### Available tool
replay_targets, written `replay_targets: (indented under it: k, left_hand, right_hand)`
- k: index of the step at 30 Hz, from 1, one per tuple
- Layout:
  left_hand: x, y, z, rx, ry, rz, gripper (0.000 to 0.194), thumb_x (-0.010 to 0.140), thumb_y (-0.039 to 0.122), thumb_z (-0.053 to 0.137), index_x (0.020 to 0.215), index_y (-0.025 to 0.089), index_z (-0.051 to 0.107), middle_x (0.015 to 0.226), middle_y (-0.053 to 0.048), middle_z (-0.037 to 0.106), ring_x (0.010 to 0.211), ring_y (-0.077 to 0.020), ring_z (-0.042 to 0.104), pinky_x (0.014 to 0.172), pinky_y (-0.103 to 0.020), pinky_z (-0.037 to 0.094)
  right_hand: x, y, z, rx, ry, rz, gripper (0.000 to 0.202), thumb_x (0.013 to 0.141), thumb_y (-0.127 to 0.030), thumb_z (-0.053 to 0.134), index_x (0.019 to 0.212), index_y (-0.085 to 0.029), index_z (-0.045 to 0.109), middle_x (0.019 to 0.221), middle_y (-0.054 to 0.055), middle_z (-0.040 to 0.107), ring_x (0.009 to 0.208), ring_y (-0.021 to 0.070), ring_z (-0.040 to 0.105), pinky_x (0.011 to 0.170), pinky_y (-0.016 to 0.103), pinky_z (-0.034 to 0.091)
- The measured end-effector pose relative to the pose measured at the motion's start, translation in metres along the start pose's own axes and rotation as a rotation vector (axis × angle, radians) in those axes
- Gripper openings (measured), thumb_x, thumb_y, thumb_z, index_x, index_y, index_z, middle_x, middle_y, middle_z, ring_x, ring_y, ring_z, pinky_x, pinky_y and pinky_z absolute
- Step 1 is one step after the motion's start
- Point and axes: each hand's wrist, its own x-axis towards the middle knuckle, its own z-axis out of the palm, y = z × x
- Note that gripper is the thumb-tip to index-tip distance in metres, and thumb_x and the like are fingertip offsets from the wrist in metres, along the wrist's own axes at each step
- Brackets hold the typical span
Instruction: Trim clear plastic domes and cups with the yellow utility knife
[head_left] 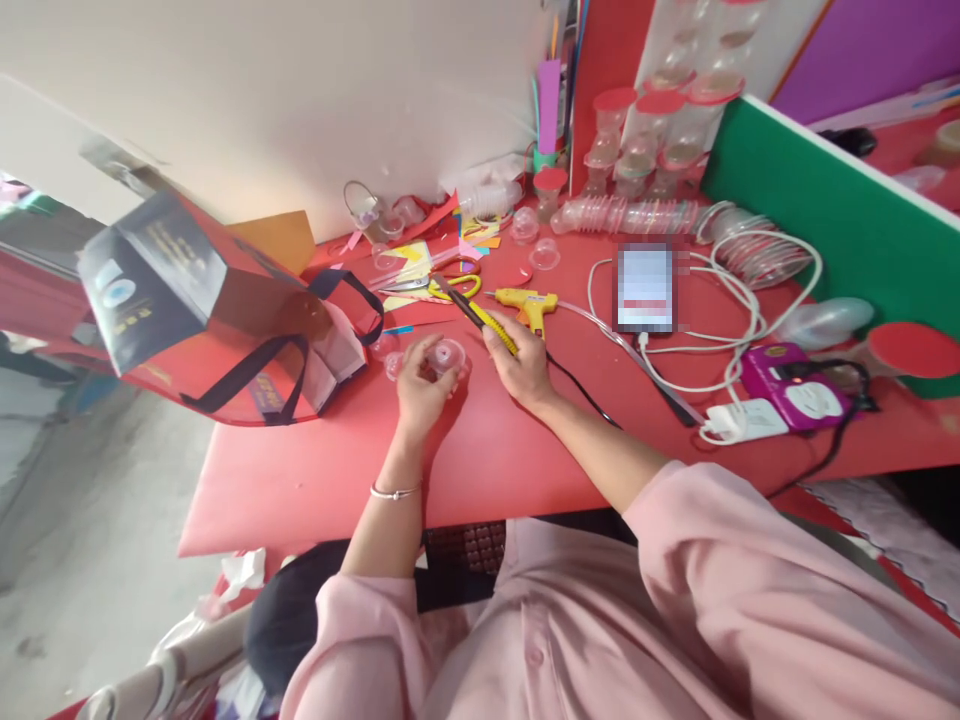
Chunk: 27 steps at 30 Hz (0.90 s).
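Observation:
My left hand point(424, 392) has its fingers closed around a small clear plastic cup point(445, 354) just above the red table point(300, 480). In my right hand point(519, 362) is a yellow and black utility knife point(496, 330), its front end pointing up and left. Yellow-handled scissors point(469, 284) lie just behind the knife. A yellow glue gun point(529, 302) rests behind my right hand. Another small clear plastic piece point(393, 366) shows at the left of my left hand.
A red and dark gift bag point(247, 310) stands at the left. Behind are paper scraps point(412, 262) and stacked clear cups point(637, 216). On the right are a phone point(645, 288), white cables, a purple power block point(796, 385) and a green divider point(817, 220).

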Motion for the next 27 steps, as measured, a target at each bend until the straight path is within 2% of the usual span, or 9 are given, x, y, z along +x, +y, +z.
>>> replay_targets:
  k: [2, 4, 9, 12, 15, 18, 21, 23, 27]
  left_hand:
    - [-0.002, 0.005, 0.000, 0.022, 0.065, -0.034, 0.060, 0.074, 0.020, 0.080, 0.130, 0.025, 0.062, 0.120, -0.008, 0.066, 0.098, -0.0174, 0.067, 0.081, -0.030, 0.057]
    - [-0.005, 0.009, 0.000, 0.090, 0.096, -0.034, 0.055, 0.075, 0.024, 0.082, 0.127, 0.025, 0.065, 0.118, -0.007, 0.066, 0.095, -0.0172, 0.066, 0.079, -0.029, 0.056]
    - [-0.010, 0.015, 0.001, 0.227, 0.056, 0.058, 0.045, 0.077, 0.029, 0.081, 0.121, 0.025, 0.071, 0.123, -0.009, 0.063, 0.106, -0.0217, 0.064, 0.074, -0.028, 0.055]
    - [-0.010, 0.014, 0.001, 0.258, 0.064, 0.108, 0.046, 0.079, 0.026, 0.079, 0.124, 0.024, 0.070, 0.125, -0.010, 0.065, 0.113, -0.0243, 0.063, 0.086, -0.034, 0.055]
    - [-0.009, 0.011, 0.000, 0.229, 0.098, 0.095, 0.051, 0.081, 0.027, 0.078, 0.131, 0.023, 0.066, 0.123, -0.010, 0.070, 0.113, -0.0252, 0.066, 0.099, -0.041, 0.052]
    - [-0.008, 0.009, -0.002, 0.167, 0.090, 0.066, 0.050, 0.085, 0.031, 0.075, 0.133, 0.024, 0.066, 0.125, -0.010, 0.071, 0.112, -0.0249, 0.068, 0.102, -0.043, 0.052]
    - [-0.009, 0.009, -0.003, 0.130, 0.053, 0.092, 0.048, 0.088, 0.032, 0.072, 0.136, 0.027, 0.066, 0.126, -0.009, 0.072, 0.114, -0.0245, 0.068, 0.106, -0.044, 0.051]
    - [-0.009, 0.008, -0.004, 0.124, 0.038, 0.113, 0.046, 0.090, 0.032, 0.071, 0.135, 0.027, 0.067, 0.126, -0.010, 0.073, 0.115, -0.0249, 0.068, 0.107, -0.046, 0.050]
    - [-0.011, 0.000, -0.007, 0.179, 0.012, 0.096, 0.043, 0.089, 0.032, 0.072, 0.132, 0.023, 0.070, 0.123, -0.011, 0.075, 0.112, -0.0260, 0.071, 0.105, -0.047, 0.053]
  right_hand:
    - [-0.002, -0.003, 0.001, -0.006, -0.035, -0.036, 0.043, 0.100, -0.053, 0.052, 0.128, -0.024, 0.068, 0.121, 0.007, 0.074, 0.114, 0.0225, 0.067, 0.104, 0.039, 0.052]
    - [-0.005, -0.005, 0.004, 0.003, -0.052, -0.050, 0.041, 0.100, -0.051, 0.053, 0.128, -0.025, 0.068, 0.123, 0.006, 0.074, 0.115, 0.0213, 0.068, 0.105, 0.037, 0.051]
    - [-0.012, -0.003, 0.011, -0.059, -0.079, 0.015, 0.041, 0.100, -0.051, 0.051, 0.128, -0.027, 0.068, 0.125, 0.004, 0.073, 0.117, 0.0217, 0.068, 0.104, 0.036, 0.052]
    - [-0.012, -0.001, 0.011, -0.167, -0.105, 0.098, 0.041, 0.101, -0.052, 0.049, 0.129, -0.029, 0.067, 0.121, 0.004, 0.075, 0.112, 0.0229, 0.071, 0.096, 0.037, 0.055]
    - [-0.011, -0.002, 0.009, -0.208, -0.122, 0.117, 0.042, 0.101, -0.053, 0.048, 0.130, -0.030, 0.067, 0.118, 0.004, 0.076, 0.108, 0.0233, 0.073, 0.092, 0.037, 0.057]
    - [-0.010, -0.004, 0.008, -0.222, -0.129, 0.105, 0.043, 0.099, -0.053, 0.051, 0.133, -0.029, 0.064, 0.121, 0.005, 0.075, 0.109, 0.0240, 0.072, 0.095, 0.038, 0.055]
    - [-0.010, -0.002, 0.009, -0.278, -0.107, 0.074, 0.054, 0.093, -0.052, 0.063, 0.139, -0.025, 0.059, 0.127, 0.009, 0.072, 0.116, 0.0275, 0.069, 0.101, 0.042, 0.053]
    - [-0.011, 0.001, 0.012, -0.326, -0.099, 0.043, 0.057, 0.091, -0.046, 0.066, 0.142, -0.023, 0.057, 0.131, 0.012, 0.069, 0.120, 0.0293, 0.066, 0.104, 0.045, 0.051]
    - [-0.013, 0.005, 0.015, -0.391, -0.142, -0.001, 0.055, 0.093, -0.033, 0.061, 0.147, -0.023, 0.052, 0.130, 0.013, 0.067, 0.121, 0.0287, 0.063, 0.104, 0.045, 0.051]
